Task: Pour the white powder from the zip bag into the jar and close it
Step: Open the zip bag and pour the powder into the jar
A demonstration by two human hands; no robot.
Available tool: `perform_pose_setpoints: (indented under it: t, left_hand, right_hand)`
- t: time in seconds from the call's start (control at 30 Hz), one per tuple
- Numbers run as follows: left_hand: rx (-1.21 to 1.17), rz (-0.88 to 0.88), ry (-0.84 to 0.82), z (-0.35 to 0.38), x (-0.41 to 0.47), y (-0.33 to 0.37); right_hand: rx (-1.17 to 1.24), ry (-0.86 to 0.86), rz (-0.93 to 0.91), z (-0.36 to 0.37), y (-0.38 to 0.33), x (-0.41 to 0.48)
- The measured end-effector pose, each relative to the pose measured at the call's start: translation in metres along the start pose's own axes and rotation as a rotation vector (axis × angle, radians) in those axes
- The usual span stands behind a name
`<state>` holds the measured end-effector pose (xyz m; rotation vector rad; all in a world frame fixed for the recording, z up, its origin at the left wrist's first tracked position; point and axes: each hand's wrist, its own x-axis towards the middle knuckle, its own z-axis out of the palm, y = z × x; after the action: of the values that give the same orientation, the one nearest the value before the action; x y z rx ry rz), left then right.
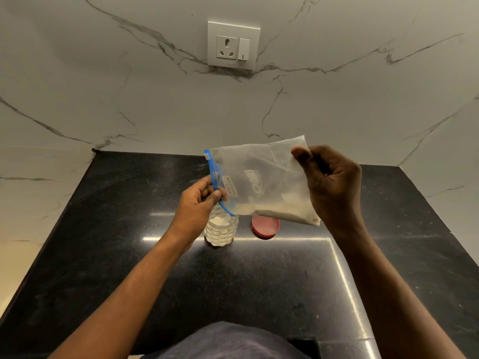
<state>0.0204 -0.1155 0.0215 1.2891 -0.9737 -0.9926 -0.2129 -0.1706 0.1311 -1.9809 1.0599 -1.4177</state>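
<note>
A clear zip bag (261, 177) with a blue zipper strip hangs sideways above the counter, its mouth pointing left and down. White powder (280, 212) lies along its lower edge. My left hand (197, 206) pinches the blue zipper edge right over the jar. My right hand (331, 185) grips the bag's closed bottom end, raised higher. The clear, textured jar (221, 230) stands open under the bag's mouth and holds white powder. Its red lid (265, 227) lies flat on the counter just right of the jar.
The black stone counter (233, 281) is bounded by marble walls at the back and both sides. A white wall socket with a switch (233, 45) sits on the back wall above.
</note>
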Motion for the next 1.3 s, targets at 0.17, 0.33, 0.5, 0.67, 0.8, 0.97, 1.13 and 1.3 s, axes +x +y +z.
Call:
perform_pose_setpoints:
  t: [0.17, 0.33, 0.5, 0.67, 0.8, 0.97, 1.13, 1.3]
  left_hand:
    - [-0.006, 0.002, 0.002, -0.001, -0.003, -0.002]
    - [-0.016, 0.008, 0.004, -0.003, -0.003, -0.003]
    - [-0.019, 0.007, 0.003, -0.005, -0.005, -0.003]
    - [-0.026, 0.004, 0.004, -0.008, -0.007, -0.003]
    - [-0.029, 0.012, 0.018, -0.011, -0.005, -0.004]
    - [-0.009, 0.016, 0.021, -0.013, -0.004, -0.006]
    - [-0.014, 0.016, 0.012, -0.014, -0.006, -0.006]
    - [-0.013, 0.011, 0.013, -0.015, -0.003, -0.006]
  right_hand:
    - [-0.006, -0.010, -0.013, 0.002, 0.001, 0.001]
    - [-0.018, -0.011, -0.026, 0.003, 0.005, 0.005]
    - [-0.075, -0.076, -0.099, 0.012, 0.002, 0.008]
    - [-0.114, -0.093, -0.161, 0.015, 0.000, 0.021]
    - [-0.104, -0.090, -0.162, 0.017, 0.001, 0.021]
    - [-0.082, -0.072, -0.125, 0.016, 0.002, 0.023]
    - [-0.083, -0.087, -0.121, 0.017, -0.001, 0.022]
    - [-0.088, -0.091, -0.119, 0.018, -0.001, 0.023]
